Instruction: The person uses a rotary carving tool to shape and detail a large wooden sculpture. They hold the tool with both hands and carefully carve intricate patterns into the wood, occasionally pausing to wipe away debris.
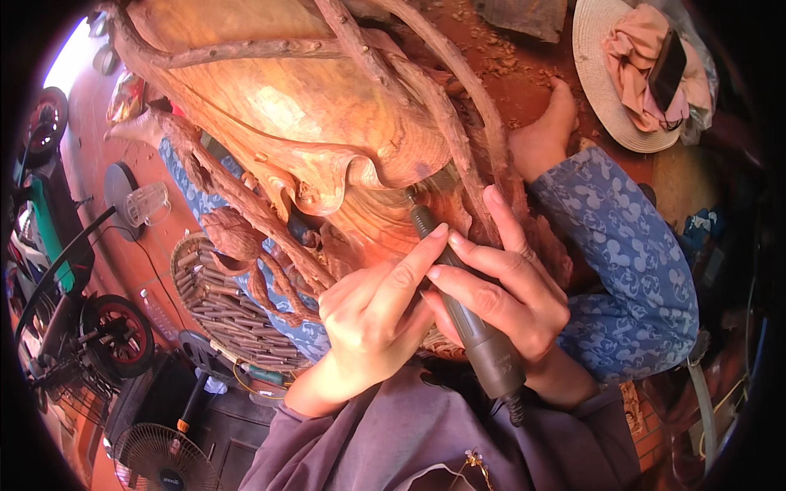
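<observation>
A large carved wooden piece (278, 106), with a smooth curling leaf-like surface and twisting branch-like stems, lies in front of me and across my lap. A dark rotary tool handpiece (483, 348) slants up between my hands, its tip at the hollow below the carved curl. My left hand (372, 315) is closed, its index finger and thumb at the handpiece's front part. My right hand (508, 286) grips the handpiece from the other side, thumb and fingers around its body, the index finger raised. The underside of the left grip is hidden.
A woven basket (196, 245) full of thin brown rods stands at my left, near a fan (168, 458). Farther left are a glass mug (147, 204) and a wheeled vehicle (115, 331). A straw hat (594, 74) with cloth and a phone lies far right. Wood chips litter the floor.
</observation>
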Motion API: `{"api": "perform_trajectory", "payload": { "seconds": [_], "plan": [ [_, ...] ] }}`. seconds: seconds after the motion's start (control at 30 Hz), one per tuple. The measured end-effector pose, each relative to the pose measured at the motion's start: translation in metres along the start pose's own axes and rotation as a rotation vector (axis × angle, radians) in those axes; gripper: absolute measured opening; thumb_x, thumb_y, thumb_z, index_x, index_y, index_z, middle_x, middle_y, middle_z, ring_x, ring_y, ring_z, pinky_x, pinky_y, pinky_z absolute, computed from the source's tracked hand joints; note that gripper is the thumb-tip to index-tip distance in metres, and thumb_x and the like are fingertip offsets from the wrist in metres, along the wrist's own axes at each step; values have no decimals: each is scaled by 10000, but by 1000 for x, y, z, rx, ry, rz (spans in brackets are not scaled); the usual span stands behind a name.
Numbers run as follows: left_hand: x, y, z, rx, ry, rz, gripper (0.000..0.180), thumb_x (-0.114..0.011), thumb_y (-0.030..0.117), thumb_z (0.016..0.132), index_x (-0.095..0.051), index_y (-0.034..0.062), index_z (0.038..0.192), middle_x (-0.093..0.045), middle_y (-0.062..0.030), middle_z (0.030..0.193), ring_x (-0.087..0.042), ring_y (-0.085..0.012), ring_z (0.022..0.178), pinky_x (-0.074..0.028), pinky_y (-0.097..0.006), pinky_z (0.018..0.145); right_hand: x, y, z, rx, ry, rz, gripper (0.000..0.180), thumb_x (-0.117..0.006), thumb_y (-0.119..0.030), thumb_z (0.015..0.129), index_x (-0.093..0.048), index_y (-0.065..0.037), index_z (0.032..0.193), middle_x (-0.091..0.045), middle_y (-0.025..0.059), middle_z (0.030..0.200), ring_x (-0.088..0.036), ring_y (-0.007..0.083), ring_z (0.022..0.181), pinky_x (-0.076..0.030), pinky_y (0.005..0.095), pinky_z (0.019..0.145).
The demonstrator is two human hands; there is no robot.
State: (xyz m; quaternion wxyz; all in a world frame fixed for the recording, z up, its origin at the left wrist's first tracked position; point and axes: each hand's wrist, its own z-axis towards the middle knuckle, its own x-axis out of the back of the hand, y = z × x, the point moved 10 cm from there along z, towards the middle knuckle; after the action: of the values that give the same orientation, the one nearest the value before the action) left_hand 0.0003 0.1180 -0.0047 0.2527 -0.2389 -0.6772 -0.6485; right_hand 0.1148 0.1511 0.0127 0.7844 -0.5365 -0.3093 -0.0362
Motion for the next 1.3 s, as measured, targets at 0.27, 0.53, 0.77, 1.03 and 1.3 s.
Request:
{"api": "perform_trajectory", "payload": {
  "seconds": [0.27,0.53,0.77,1.03,1.3],
  "plan": [
    [-2,-4,4,-15,17,-8,682,-760,19,569,-652,63,1241,-605,-78,669,-586,-232,542,-481,-324,528,-1,3,3,-5,-9,-51,210,-782,-79,717,-737,-16,912,-670,157,929,-648,416,1037,-501,587,959],
    [4,-2,-4,-59,1,-35,605,-766,57,614,-658,19,1208,-688,-98,788,-647,-216,602,-505,-304,551,-4,-7,-4,-2,-39,-43,178,-756,-108,751,-743,-63,922,-660,141,992,-603,445,1140,-492,554,956],
    [16,3,-8,-117,30,12,542,-773,79,619,-679,-5,1147,-716,-108,842,-668,-198,611,-516,-279,555,-5,-23,-2,127,-57,-126,256,-814,-201,745,-731,-95,963,-659,131,1002,-634,447,1062,-462,608,972],
    [34,-2,-14,-72,62,-54,345,-682,141,772,-691,-9,1082,-706,-82,765,-600,-165,538,-448,-278,487,-12,-71,0,231,124,189,42,-694,-77,814,-658,-78,836,-621,11,892,-675,179,900,-501,354,824],
    [45,-14,-34,292,518,164,286,-678,260,789,-713,27,950,-694,-48,742,-624,-153,631,-461,-246,603,-43,-73,4,200,126,546,144,-669,-146,635,-543,-92,678,-488,1,734,-499,178,726,-423,394,787]
  ]
}}
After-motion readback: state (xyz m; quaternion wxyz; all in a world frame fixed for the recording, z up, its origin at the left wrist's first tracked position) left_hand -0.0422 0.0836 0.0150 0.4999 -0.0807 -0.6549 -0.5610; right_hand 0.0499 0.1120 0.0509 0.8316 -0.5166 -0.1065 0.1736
